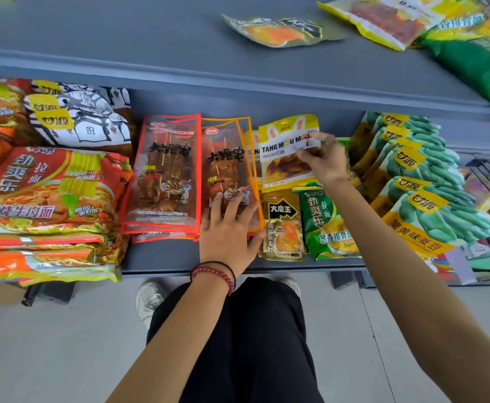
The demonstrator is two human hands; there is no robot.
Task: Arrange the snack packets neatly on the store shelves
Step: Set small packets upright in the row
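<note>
Mid-frame, the left hand [228, 228] lay spread on the orange-edged packets [226, 170] while the right hand [322, 158] pinched the yellow candy packet [284, 152], which likely needed squaring beside them next

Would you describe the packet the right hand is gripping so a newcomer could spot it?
On the lower grey shelf, look right of the orange-edged skewer packets. The right hand pinches the yellow packet: alone there, it bears white rabbit ears and "TANG MOU".

I see through one camera only, worn on the head, looking steeply down and forward at the lower shelf [156, 257]. It sits close above that shelf; the floor [63, 344] lies below, the upper shelf [121, 30] beyond.
</note>
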